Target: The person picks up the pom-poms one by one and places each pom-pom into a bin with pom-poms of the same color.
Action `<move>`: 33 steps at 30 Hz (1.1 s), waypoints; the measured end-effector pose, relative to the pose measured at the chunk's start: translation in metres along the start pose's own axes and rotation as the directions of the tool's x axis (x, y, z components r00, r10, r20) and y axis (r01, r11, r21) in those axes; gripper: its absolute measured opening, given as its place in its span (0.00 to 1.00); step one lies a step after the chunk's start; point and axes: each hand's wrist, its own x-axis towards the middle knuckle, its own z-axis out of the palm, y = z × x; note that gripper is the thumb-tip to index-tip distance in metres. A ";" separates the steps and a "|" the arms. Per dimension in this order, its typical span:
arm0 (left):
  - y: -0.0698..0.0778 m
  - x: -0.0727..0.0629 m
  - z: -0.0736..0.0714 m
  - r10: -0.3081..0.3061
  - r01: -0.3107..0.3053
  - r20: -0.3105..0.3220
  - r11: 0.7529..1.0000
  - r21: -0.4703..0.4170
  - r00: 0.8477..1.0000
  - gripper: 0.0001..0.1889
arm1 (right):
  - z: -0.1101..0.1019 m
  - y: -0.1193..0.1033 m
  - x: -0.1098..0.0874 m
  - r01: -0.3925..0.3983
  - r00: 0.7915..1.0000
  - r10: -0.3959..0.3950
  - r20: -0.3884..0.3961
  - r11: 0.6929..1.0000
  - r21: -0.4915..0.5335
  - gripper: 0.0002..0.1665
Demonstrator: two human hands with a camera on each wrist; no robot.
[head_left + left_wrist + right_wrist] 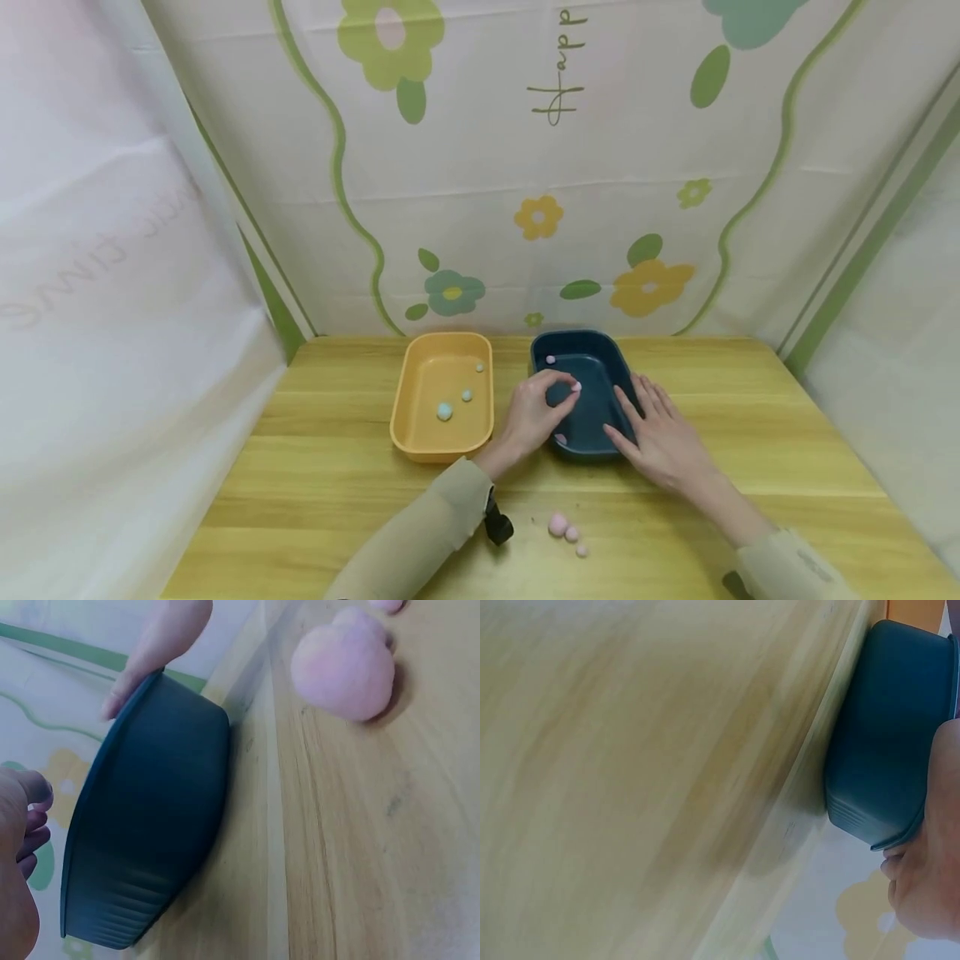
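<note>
floral cloth [465, 167] rises at the far edge of the table [330, 500]. left hand [534, 410] pinches a pink ball [576, 387] over the blue tray [600, 377]; right hand [663, 437] rests, fingers spread, on its right rim, seemingly without gripping. a gap separates it from the yellow tray [429, 383].

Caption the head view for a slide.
Left hand pinches a small pink ball over the navy tray; right hand touches the tray.

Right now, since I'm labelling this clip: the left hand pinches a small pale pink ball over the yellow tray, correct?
Wrong tray: in the head view, the left hand pinches the small pale pink ball over the navy blue tray.
</note>
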 end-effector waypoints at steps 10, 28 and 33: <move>-0.005 -0.003 0.005 -0.038 0.036 0.041 0.998 0.047 0.998 0.10 | -0.002 -0.004 -0.001 -0.001 1.000 0.001 -0.012 1.000 -0.001 0.46; 0.010 -0.042 -0.025 0.102 -0.101 0.056 0.995 -0.014 0.993 0.16 | -0.002 -0.003 0.000 -0.021 1.000 0.020 -0.017 0.999 -0.037 0.47; 0.015 -0.065 -0.037 0.103 -0.100 0.061 0.994 -0.044 0.993 0.16 | -0.002 -0.004 -0.002 -0.019 1.000 0.018 -0.022 0.999 -0.051 0.47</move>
